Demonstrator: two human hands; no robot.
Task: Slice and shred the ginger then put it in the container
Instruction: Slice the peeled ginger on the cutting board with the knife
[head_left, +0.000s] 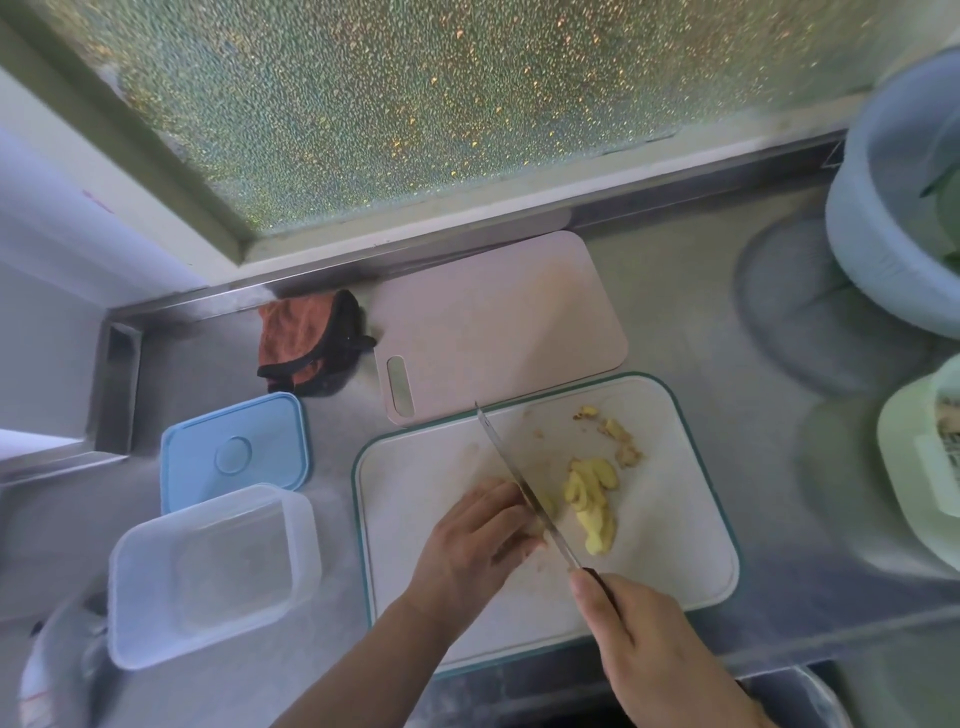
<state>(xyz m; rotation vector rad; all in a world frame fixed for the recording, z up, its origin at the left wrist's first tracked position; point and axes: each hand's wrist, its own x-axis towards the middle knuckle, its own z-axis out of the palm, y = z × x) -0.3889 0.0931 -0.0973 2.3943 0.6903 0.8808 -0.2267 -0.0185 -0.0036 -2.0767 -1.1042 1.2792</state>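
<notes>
Seen from above, a white board lies on a steel counter, and everything else is placed around it. At the board's middle, the left hand curls its fingers down over a small piece of ginger, pinning it so it cannot roll; the piece is mostly hidden under the fingers and blade. The right hand, at the board's near edge, grips the dark handle of a knife, forefinger stretched along the top to steady it. The blade runs diagonally across the board, flat against the left knuckles, which likely guide each cut.

Just right of the blade on the board lies a heap of pale yellow slices, pushed clear of the cutting. Browner scraps sit toward the board's far right corner.

Left of the board stands an open clear container, with no ginger in it, close enough for an easy transfer. Its blue lid lies just behind it. A pink board lies behind the white one, partly under it, with an orange cloth at its left.

Slicing looks under way; shredding is not yet done.
</notes>
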